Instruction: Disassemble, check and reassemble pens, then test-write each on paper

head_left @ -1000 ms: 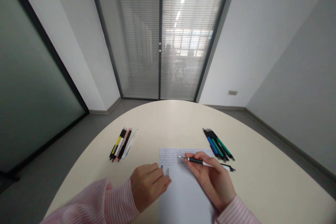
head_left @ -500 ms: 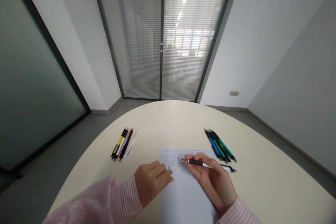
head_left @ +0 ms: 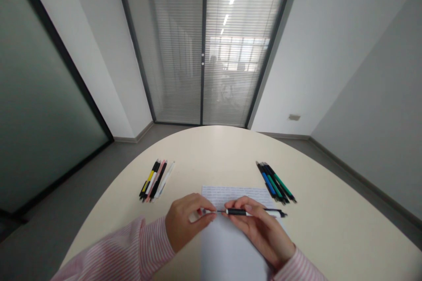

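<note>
Pen (head_left: 253, 212) | right hand (head_left: 262, 232) pinched on barrel (head_left: 235, 212), level | left hand (head_left: 186, 224) closed on small pale piece (head_left: 202, 211) at tip (head_left: 219, 211)

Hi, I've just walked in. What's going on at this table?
A person is handling a pen at a rounded cream table. Their right hand holds a black-and-white pen level over a sheet of paper with small lines of text along its far part. Their left hand is at the pen's thin tip, though it is unclear whether it grips it. A bundle of pens with yellow and pink lies to the left, another with blue and green to the right.
</note>
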`<state>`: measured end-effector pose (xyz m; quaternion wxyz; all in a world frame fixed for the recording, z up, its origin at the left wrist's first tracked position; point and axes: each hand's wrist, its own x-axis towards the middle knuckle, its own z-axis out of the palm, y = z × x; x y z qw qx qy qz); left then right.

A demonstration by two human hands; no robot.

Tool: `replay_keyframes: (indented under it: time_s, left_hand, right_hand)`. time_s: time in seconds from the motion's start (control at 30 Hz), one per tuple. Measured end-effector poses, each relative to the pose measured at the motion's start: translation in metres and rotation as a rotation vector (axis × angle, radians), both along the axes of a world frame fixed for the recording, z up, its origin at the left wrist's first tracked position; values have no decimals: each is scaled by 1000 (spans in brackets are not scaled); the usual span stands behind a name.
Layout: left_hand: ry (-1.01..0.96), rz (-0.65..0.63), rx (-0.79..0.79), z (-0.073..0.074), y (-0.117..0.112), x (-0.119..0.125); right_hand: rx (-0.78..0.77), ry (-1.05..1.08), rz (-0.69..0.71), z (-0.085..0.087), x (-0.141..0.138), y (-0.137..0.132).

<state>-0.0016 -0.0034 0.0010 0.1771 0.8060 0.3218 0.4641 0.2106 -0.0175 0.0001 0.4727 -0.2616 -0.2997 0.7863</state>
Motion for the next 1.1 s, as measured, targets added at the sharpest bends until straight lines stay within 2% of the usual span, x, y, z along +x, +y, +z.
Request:
replay_keyframes:
  time_s: [0.33, 0.47, 0.53, 0.6, 0.67, 0.73, 0.77, 0.8, 0.9, 0.97, 1.1]
  left_hand:
    - [-40, 16, -93, 5, -1, 0]
    - [-282, 69, -263, 6, 4, -6]
    - [-429, 91, -271, 6, 7, -11]
    - [-484, 119, -172, 6, 7, -17]
    - [-370, 98, 32, 8, 3, -20]
    - [-103, -41, 326, 8, -8, -20]
    - [62, -165, 497, 7, -14, -18]
    - [176, -237, 595, 5, -21, -15]
    - [240, -168, 551, -3, -35, -3]
    - [266, -144, 566, -8, -37, 3]
    - [430, -243, 726, -15, -28, 5]
  right_hand:
    - [-40, 33, -10, 5, 0, 0]
    - [-98, 104, -146, 5, 0, 3]
    - [-140, 135, -247, 3, 1, 6]
    - [-192, 143, -337, 0, 3, 9]
    - [-227, 136, -407, -3, 3, 11]
    - [-232, 116, -455, -5, 2, 11]
    - [-224, 103, -473, -6, 2, 11]
    - [-214, 87, -485, -7, 1, 11]
    - [-171, 48, -487, -8, 0, 10]
    - [-143, 36, -469, -8, 0, 10]
    - [-123, 40, -427, -8, 0, 9]
